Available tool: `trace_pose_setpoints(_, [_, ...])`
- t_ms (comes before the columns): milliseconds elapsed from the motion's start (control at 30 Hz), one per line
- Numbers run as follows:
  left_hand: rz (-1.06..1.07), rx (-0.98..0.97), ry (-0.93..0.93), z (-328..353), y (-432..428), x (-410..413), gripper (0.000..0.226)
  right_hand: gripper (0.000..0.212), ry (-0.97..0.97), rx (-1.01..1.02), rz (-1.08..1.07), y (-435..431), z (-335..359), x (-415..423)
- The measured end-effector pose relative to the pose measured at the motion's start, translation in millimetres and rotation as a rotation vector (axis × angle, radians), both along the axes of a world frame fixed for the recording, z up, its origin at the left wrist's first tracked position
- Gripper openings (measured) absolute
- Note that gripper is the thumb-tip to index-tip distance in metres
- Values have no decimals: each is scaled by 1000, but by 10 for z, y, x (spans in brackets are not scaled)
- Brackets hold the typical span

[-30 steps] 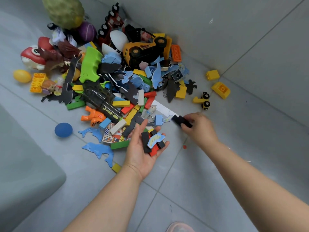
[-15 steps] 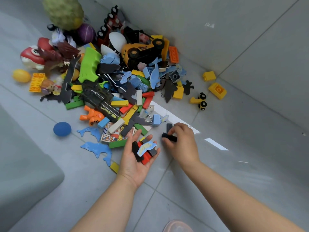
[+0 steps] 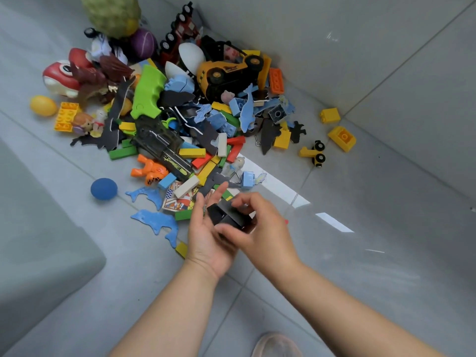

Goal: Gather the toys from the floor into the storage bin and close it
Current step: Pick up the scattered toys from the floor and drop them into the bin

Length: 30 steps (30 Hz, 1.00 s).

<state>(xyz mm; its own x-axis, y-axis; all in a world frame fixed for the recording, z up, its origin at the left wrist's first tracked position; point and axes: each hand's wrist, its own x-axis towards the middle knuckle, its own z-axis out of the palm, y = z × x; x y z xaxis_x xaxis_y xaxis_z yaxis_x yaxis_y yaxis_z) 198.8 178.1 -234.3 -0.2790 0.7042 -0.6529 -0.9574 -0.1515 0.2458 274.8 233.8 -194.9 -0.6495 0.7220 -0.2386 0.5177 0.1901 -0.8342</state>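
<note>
A heap of toys point(image 3: 180, 119) lies on the grey tiled floor against the wall: blocks, foam animal shapes, a yellow toy truck point(image 3: 229, 73), a green and black toy gun point(image 3: 152, 117). My left hand point(image 3: 206, 238) is palm up near the heap's front edge and cups several small black pieces point(image 3: 225, 215). My right hand point(image 3: 260, 228) lies over the left palm with its fingers on those black pieces. A grey rounded storage bin point(image 3: 38, 240) fills the lower left; only its outer side shows.
Loose toys lie apart from the heap: a blue ball point(image 3: 103, 188), a yellow egg point(image 3: 43, 105), blue foam dolphins point(image 3: 157, 222), yellow bricks point(image 3: 341, 135) and a small wheeled piece point(image 3: 315, 153) by the wall. A pink shoe tip point(image 3: 275, 345) shows at the bottom.
My right hand picked a black piece off the floor and carried it left onto my left palm. The left hand stayed near the heap's edge, cupped.
</note>
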Motion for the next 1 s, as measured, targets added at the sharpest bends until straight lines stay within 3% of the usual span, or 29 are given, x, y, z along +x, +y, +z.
trace_pose_setpoints(133, [4, 16, 13, -4, -23, -64, 37, 13, 37, 150, -146, 385, -120, -30])
trace_pose_setpoints(267, [33, -16, 0, -5, -65, -106, 34, 55, -330, 203, 98, 729, -509, -202])
trace_pose_setpoints(333, [45, -36, -4, 12, -89, -122, 35, 52, -391, 248, 159, 742, -608, -256])
trace_pose_setpoints(400, [55, -38, -11, 62, -114, -146, 37, 39, -278, 243, 19, 692, -481, -235])
trace_pose_setpoints(467, [70, -33, 1, 143, -134, -177, 41, 31, -38, 144, -39, 519, -226, -172])
trace_pose_setpoints(633, [86, -83, 145, 603, -137, -259, 48, 31, 292, -93, 143, -142, 327, -234])
trace_pose_setpoints(767, [176, -118, 319, 1309, -350, -315, 39, 36, 501, -79, 98, -509, 800, -478])
trace_pose_setpoints(933, [484, -239, 721, 2269, -1071, -624, 47, 37, 821, -19, 333, -1197, 1748, -1000])
trace_pose_setpoints(1000, [627, -297, 787, 2459, -1301, -783, 43, 37, 854, -39, 443, -1414, 1973, -1231])
